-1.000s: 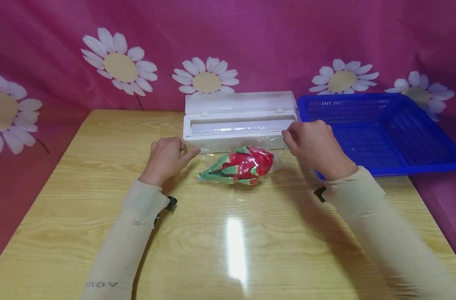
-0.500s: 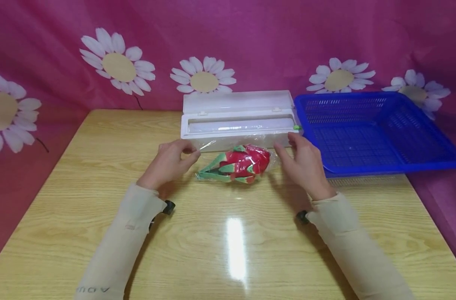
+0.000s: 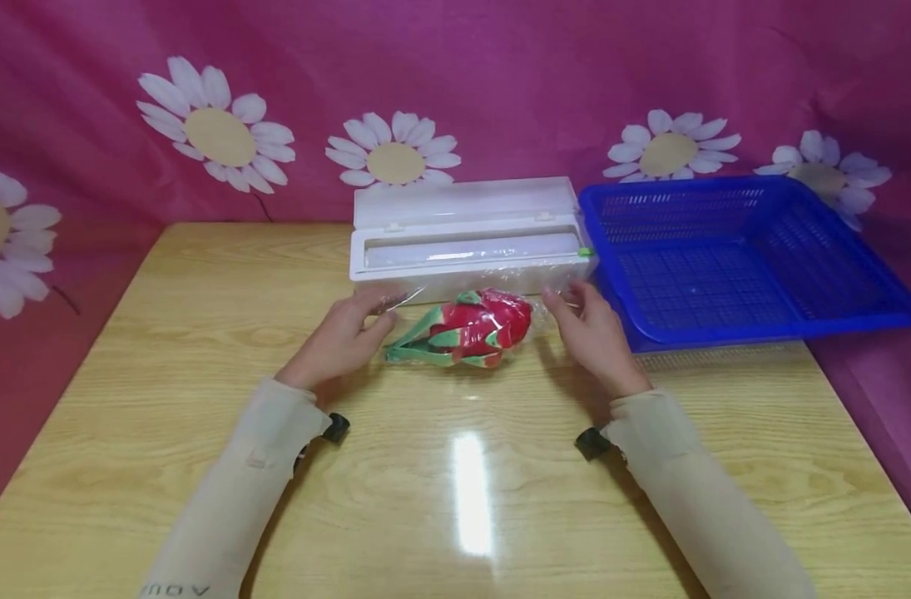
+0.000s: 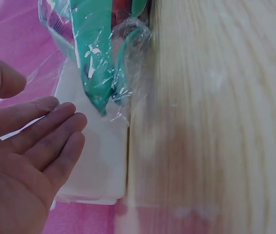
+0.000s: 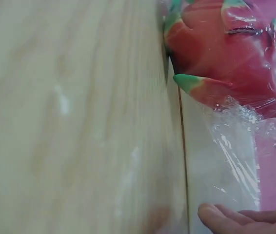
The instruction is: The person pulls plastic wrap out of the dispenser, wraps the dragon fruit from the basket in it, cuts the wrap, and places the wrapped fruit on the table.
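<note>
A dragon fruit, red with green scales, lies on the table wrapped in clear cling film. Just left of its green tip is my left hand; the left wrist view shows that thumb apart from fairly straight fingers, with film stretched close by them. To the right of the fruit's round end is my right hand. Its thumb and fingers are spread apart, and loose film reaches towards them. Behind the fruit stands a white cling film box, lid up, with a film roll inside.
A blue plastic basket stands to the right of the box, close against it, partly over the table's right edge. The wooden table extends towards me. A pink cloth with daisies hangs behind.
My right hand has come down and left from the box's right end to beside the fruit, its fingers opening, uncovering a green slider. My left hand has stayed near the tip, its fingers loosening.
</note>
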The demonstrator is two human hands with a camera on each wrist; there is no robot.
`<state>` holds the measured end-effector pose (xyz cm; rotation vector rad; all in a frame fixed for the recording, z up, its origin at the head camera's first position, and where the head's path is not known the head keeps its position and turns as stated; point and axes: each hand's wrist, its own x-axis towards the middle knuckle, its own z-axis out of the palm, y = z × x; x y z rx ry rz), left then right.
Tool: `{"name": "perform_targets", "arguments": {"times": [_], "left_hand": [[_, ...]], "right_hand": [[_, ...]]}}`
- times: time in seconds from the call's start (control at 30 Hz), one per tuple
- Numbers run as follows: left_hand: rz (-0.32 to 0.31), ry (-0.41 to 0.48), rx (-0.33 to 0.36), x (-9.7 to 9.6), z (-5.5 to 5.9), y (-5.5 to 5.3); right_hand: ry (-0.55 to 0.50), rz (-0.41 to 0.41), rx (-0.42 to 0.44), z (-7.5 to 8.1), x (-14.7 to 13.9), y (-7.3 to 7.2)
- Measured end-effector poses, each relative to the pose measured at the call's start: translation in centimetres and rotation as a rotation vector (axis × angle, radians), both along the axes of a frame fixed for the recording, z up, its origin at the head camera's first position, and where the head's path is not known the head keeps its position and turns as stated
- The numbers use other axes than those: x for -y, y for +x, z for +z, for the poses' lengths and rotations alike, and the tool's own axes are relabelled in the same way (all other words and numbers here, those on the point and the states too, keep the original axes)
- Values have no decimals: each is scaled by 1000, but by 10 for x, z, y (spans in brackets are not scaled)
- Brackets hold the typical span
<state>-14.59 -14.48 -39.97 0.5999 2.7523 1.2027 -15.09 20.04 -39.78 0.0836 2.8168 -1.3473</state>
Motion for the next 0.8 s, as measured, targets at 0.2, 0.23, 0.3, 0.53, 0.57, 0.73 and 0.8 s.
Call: {"name": "perform_targets", "arguments": {"times": [0.2, 0.23, 0.3, 0.53, 0.57, 0.73, 0.8], "left_hand": [[-15, 77, 11, -3, -8, -2], [-18, 102, 20, -4, -9, -3], [-21, 151, 51, -6, -10, -3], [-30, 369, 219, -14, -13, -5], [-33, 395, 234, -15, -14, -5], [-36, 476, 255, -16, -17, -6], [-47, 494, 232, -16, -19, -8]], "right_hand": [[-287, -49, 105, -10, 7, -16], [-342, -59, 117, -12, 8, -19], [-423, -81, 125, -14, 10, -23], [-630, -126, 102, -21, 11, -31], [-649, -127, 96, -21, 11, -32], [-705, -108, 82, -21, 10, -35], [-721, -100, 86, -22, 10, -36]]}}
